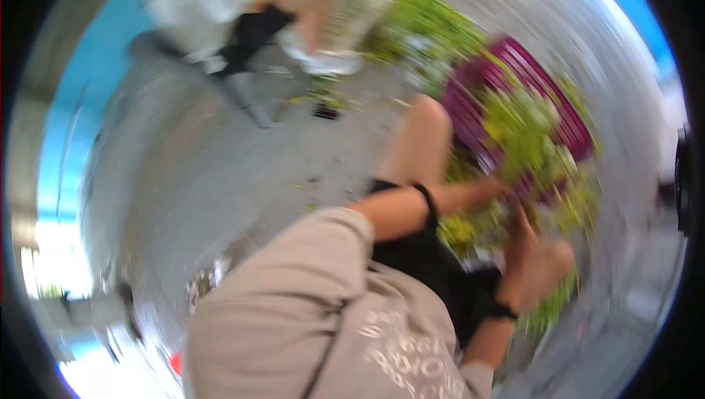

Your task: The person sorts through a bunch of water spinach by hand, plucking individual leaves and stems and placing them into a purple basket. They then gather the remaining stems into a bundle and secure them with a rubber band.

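My left hand (486, 190) reaches across in front of me, closed around the lower end of a bunch of leafy greens (523, 124). The yellow-green leaves rise in front of a purple slatted plastic basket (525, 61), which looks tilted. Just below is my right hand (540, 261), near the stem end of the bunch, with one finger or thumb pointing up. Blur hides its other fingers, and whether it touches the stems is unclear. More loose greens (457, 230) lie beneath and around my hands.
A big heap of greens (433, 24) lies on the grey floor (220, 157) beyond the basket. At the far left a person (194, 6) in a white top sits by a pale crate (352, 10). Leaf scraps (323, 98) litter the floor. My bare knee (426, 124) stands beside the basket.
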The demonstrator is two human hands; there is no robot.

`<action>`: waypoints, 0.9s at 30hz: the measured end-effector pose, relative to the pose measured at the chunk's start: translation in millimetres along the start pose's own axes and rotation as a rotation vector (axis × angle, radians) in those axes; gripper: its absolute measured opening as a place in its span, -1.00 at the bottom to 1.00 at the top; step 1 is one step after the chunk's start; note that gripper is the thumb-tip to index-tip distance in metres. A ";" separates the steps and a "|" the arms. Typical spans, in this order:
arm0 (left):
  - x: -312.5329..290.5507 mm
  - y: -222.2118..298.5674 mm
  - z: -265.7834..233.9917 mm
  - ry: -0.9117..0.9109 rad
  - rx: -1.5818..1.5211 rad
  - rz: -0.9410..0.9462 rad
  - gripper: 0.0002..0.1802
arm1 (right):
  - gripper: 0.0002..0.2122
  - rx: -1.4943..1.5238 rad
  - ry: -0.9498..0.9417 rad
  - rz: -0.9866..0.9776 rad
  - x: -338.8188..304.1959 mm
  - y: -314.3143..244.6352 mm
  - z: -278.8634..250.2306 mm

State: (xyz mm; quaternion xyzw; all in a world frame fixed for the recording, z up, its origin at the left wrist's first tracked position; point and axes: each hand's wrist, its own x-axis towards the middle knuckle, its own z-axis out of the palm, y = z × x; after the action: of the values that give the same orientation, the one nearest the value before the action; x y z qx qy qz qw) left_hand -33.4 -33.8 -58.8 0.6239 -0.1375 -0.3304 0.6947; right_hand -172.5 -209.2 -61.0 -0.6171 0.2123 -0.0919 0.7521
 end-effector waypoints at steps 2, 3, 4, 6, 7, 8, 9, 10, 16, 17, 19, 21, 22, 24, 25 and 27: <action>-2.9 8.5 28.0 0.087 -0.219 0.008 -0.37 | -0.73 0.000 0.034 -0.041 3.1 13.7 -38.3; 3.9 -3.8 14.3 0.159 -0.064 0.124 -0.41 | -0.77 -0.016 0.022 -0.046 18.2 15.2 -22.4; -2.7 8.7 11.1 0.106 -0.035 -0.012 -0.43 | -0.81 0.010 0.049 0.030 12.7 3.6 -9.2; -12.8 32.9 12.2 0.037 -0.004 -0.130 -0.44 | -0.85 0.033 0.086 0.083 9.0 -8.6 0.5; -13.5 33.9 13.1 0.052 -0.044 -0.106 -0.43 | -0.86 0.038 0.052 0.068 14.2 -1.6 -5.0; -12.6 29.9 8.2 0.080 -0.081 -0.081 -0.43 | -0.87 0.046 0.004 0.055 19.8 -4.9 5.2; -7.5 25.6 10.1 0.160 -0.056 -0.045 -0.42 | -0.88 0.075 0.034 0.038 22.3 -6.7 14.8; -6.5 26.8 13.4 0.149 -0.055 -0.037 -0.42 | -0.88 0.074 0.042 0.027 13.7 -17.7 28.6; -10.9 29.5 17.3 -0.096 -0.222 0.129 -0.41 | -0.91 -0.157 -0.003 -0.056 -12.6 -43.7 55.1; -13.7 30.1 19.1 -0.070 -0.196 0.078 -0.43 | -0.91 -0.152 0.013 -0.068 -11.4 -42.6 52.9; -10.3 18.2 22.2 -0.100 -0.248 0.046 -0.47 | -0.86 -0.171 -0.009 -0.031 -9.7 -36.3 45.9; -13.0 14.5 27.6 -0.135 -0.300 -0.005 -0.50 | -0.81 -0.197 0.005 0.043 -15.4 -38.0 41.0; -18.2 15.7 28.3 -0.109 -0.313 -0.038 -0.54 | -0.81 -0.197 0.039 0.042 -18.8 -37.3 37.5; -10.0 4.2 27.8 -0.098 -0.261 -0.047 -0.51 | -0.76 -0.105 0.082 0.088 -23.0 -28.6 26.8; 0.5 -11.0 27.2 -0.111 -0.207 -0.026 -0.45 | -0.80 -0.501 0.030 -0.393 -16.8 -16.1 23.6; 12.6 -24.3 5.0 -0.112 -0.046 0.224 -0.60 | -0.83 -0.387 0.079 -0.192 -21.3 -38.5 54.0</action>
State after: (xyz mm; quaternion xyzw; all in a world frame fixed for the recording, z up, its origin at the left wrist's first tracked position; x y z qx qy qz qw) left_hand -34.0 -45.7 -84.0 0.5691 -0.2371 -0.2881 0.7327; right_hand -163.4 -161.3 -11.4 -0.7632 0.1955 -0.1450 0.5986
